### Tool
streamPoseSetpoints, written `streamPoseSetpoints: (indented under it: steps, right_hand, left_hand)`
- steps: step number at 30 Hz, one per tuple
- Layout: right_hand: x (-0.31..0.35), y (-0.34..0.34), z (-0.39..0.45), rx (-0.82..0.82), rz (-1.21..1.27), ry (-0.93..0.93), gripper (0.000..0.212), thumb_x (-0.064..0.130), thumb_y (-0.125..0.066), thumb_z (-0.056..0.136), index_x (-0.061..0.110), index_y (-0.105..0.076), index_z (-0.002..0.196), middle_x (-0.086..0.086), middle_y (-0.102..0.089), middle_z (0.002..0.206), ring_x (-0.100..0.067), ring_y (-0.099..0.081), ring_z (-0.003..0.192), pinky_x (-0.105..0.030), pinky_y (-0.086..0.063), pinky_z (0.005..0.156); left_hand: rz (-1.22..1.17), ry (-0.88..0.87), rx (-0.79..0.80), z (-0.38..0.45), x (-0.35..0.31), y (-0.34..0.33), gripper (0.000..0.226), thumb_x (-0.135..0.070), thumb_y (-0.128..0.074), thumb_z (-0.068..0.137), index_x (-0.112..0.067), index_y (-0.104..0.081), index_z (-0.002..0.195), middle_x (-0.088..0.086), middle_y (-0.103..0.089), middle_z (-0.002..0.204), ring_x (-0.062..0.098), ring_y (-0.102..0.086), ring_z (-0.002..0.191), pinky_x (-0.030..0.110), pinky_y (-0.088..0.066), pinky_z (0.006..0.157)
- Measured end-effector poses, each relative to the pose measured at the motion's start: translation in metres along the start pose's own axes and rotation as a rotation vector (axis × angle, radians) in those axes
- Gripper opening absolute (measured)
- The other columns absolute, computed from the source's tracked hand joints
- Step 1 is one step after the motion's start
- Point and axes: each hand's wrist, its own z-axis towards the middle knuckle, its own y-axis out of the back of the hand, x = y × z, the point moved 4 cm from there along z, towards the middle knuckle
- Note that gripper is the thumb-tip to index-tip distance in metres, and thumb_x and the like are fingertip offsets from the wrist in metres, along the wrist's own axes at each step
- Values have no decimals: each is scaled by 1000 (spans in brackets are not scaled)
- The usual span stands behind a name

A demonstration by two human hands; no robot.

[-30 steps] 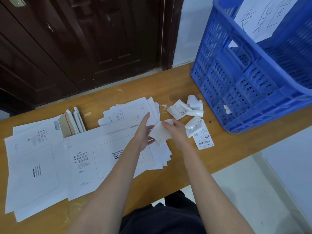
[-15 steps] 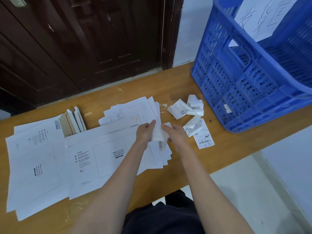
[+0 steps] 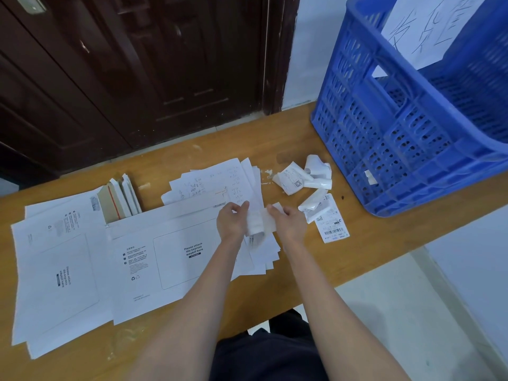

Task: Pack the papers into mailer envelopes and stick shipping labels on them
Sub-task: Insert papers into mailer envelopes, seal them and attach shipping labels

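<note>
My left hand [image 3: 230, 221] and my right hand [image 3: 288, 223] both pinch a small white shipping label [image 3: 260, 223], held just above the table between them. Under the hands lies a fanned stack of papers [image 3: 217, 182] with handwriting. A white mailer envelope [image 3: 165, 257] printed "Please attach waybill here" lies flat in front of me, partly over the papers. Another mailer envelope [image 3: 57, 273] lies to its left. Curled loose labels [image 3: 308, 177] and a flat barcode label [image 3: 331, 225] sit to the right of my right hand.
A large blue plastic crate [image 3: 406, 127] stands on the right end of the wooden table [image 3: 275, 292], holding a sheet with large handwriting. A small upright bundle of folded mailers [image 3: 118, 198] sits at the back left. A dark wooden door stands behind the table.
The label was spread out flat between my hands a second ago; now it is narrower and more folded, and both hands have drawn closer together over the papers.
</note>
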Motion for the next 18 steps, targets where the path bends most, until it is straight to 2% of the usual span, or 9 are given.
streamPoseSetpoints:
  steps: [3, 7, 11, 13, 15, 17, 18]
  right_hand:
    - [-3, 1, 1, -56, -31, 17, 36, 31, -69, 84, -4, -65, 74, -7, -52, 64, -18, -44, 62, -28, -34, 58]
    - [-3, 3, 0, -68, -48, 17, 25, 30, -69, 84, 10, -65, 69, -3, -59, 66, -17, -50, 63, -28, -40, 60]
    - [-4, 7, 1, -74, -61, 10, 26, 31, -70, 84, 8, -67, 72, -5, -61, 68, -17, -52, 65, -30, -44, 61]
    - [-6, 8, 1, -80, -76, 4, 27, 32, -70, 84, 9, -65, 68, -7, -61, 67, -18, -52, 65, -32, -45, 62]
    - [-7, 7, 0, -86, -77, -1, 33, 31, -70, 83, 12, -58, 60, -6, -54, 62, -17, -47, 62, -29, -39, 58]
    - [-8, 7, 0, -91, -75, -12, 39, 31, -70, 83, 13, -51, 55, -3, -48, 58, -17, -43, 60, -27, -35, 56]
    - [-9, 8, -1, -96, -80, -15, 42, 31, -70, 83, 14, -47, 52, -1, -45, 55, -17, -41, 58, -26, -33, 54]
  left_hand:
    - [-14, 15, -17, -2, 2, 2, 35, -35, -59, 91, -16, -43, 66, 6, -55, 63, 24, -52, 48, 28, -38, 51]
    - [-27, 26, -3, -1, 0, 5, 36, -35, -60, 90, -16, -42, 66, 4, -55, 60, 20, -50, 42, 26, -36, 47]
    - [-44, 4, -1, 10, 2, 13, 37, -35, -65, 86, -17, -43, 62, 7, -60, 76, 24, -55, 60, 28, -38, 53]
    - [-52, 6, 18, 12, 3, 17, 38, -32, -66, 86, -16, -42, 62, 1, -58, 63, 12, -54, 46, 30, -40, 54]
    - [-45, 9, 20, 13, 5, 21, 38, -30, -66, 87, -14, -41, 63, -10, -57, 55, -1, -54, 38, 32, -44, 59]
    - [-47, -2, 2, 15, 8, 24, 38, -28, -67, 86, -14, -41, 62, -4, -66, 86, -2, -58, 48, 31, -43, 61]
    - [-52, -6, -4, 17, 10, 25, 38, -29, -68, 85, -14, -42, 61, 2, -66, 104, 3, -63, 61, 29, -41, 60]
